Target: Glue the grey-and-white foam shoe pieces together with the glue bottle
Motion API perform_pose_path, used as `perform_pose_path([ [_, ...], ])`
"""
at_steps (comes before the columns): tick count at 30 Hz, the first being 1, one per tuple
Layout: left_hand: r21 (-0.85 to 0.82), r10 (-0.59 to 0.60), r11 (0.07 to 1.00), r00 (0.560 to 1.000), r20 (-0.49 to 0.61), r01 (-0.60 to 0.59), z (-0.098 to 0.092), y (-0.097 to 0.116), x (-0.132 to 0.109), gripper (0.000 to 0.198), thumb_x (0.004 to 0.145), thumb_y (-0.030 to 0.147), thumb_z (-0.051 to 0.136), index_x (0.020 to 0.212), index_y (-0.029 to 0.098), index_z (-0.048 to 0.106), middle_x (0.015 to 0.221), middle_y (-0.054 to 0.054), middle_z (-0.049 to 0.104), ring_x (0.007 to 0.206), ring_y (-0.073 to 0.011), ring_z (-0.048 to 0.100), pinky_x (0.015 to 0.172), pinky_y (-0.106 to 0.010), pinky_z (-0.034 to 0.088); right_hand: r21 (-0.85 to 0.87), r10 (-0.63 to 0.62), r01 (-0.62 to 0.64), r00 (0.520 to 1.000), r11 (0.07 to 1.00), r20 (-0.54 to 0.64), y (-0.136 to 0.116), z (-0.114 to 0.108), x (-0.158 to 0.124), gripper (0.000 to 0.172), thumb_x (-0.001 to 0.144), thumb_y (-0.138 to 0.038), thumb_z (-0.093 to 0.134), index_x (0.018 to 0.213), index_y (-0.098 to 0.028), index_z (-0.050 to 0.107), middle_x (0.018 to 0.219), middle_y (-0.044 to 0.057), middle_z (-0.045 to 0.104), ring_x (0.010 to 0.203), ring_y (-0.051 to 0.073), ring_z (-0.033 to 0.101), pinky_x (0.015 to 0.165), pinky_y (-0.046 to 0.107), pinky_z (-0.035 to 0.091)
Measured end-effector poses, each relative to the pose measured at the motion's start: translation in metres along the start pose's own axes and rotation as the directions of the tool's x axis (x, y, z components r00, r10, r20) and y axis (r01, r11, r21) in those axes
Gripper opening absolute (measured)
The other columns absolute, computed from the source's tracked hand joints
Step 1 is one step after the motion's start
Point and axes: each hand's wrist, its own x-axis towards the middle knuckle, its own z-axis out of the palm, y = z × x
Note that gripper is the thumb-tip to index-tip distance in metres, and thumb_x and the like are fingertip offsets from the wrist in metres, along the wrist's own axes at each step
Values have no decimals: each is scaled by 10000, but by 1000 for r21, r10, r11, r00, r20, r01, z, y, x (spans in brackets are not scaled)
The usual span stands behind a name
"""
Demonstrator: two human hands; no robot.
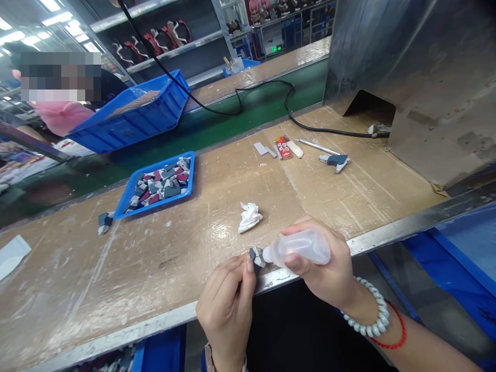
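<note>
Between the hands (228, 310), a grey piece (256, 258) touching a squeeze bottle's (298, 248) tip

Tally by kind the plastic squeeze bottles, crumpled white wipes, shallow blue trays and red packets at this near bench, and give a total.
Plastic squeeze bottles: 1
Crumpled white wipes: 1
Shallow blue trays: 1
Red packets: 1
Total: 4

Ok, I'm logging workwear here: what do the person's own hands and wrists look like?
The left hand and right hand are bare, no sleeves showing. The right wrist wears a white beaded bracelet and a thin red cord. The left wrist shows a narrow pale band, partly cut off.
</note>
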Motion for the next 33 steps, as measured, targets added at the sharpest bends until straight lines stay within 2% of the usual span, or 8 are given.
perform_pose_path([
  [6,-11,6,1000,1000,2,-6,0,-1,-1,153,895,-6,674,886,145,695,889,-35,729,858,-153,699,815,-278,545,0,15,-15,1000,1000,-12,0,-1,-3,247,847,-383,790,990,-206,693,882,-6,679,779,112,642,711,214,515],
  [11,-51,32,998,996,78,-28,-5,-3,0,140,921,26,650,900,158,689,907,-40,729,888,-167,704,830,-291,561,160,61,-29,979,987,-196,-2,3,0,376,812,-250,820,1111,-276,593,982,-14,673,875,135,670,771,232,570],
  [15,-62,77,996,983,165,-68,-12,-7,-2,87,945,177,679,1026,175,712,1000,-57,740,977,-209,705,859,-325,578,241,216,-166,956,956,-199,0,-2,7,392,746,-178,871,1002,-271,589,1058,-34,634,1002,107,660,879,192,550],
  [18,-28,99,995,976,194,-96,-17,-8,-7,180,951,258,687,1110,177,706,1031,-66,746,1029,-236,697,859,-345,594,347,378,-314,916,884,-133,0,-13,11,405,715,-269,909,973,-251,597,954,-47,649,829,87,667,738,165,549],
  [21,-14,142,990,973,180,-142,-22,-5,-12,167,948,222,687,1107,173,699,958,-52,761,1002,-236,713,824,-337,614,392,402,-321,904,862,-144,-2,-25,15,343,837,-485,781,902,-208,589,792,-18,678,695,112,663,663,208,553],
  [24,-1,182,983,970,159,-184,-26,0,-17,145,941,148,679,1085,156,695,952,-52,763,949,-215,729,828,-315,606,239,351,-310,924,920,-151,-1,-34,22,418,923,-605,616,1074,-221,551,802,9,701,720,155,704,673,258,562],
  [29,12,123,992,987,105,-125,-40,16,-28,156,995,185,610,1118,120,679,945,-71,740,886,-181,712,801,-273,563,-85,320,-309,927,947,197,11,-40,32,803,819,-549,759,1412,-226,325,1012,48,697,832,198,729,795,346,579],
  [33,-41,163,986,979,126,-159,-55,37,-34,191,1016,225,584,1126,93,667,903,-73,725,875,-171,683,791,-261,540,-338,310,-211,910,917,274,21,-42,34,564,865,-421,720,1334,-184,516,1172,128,674,1099,263,666,1027,476,489],
])
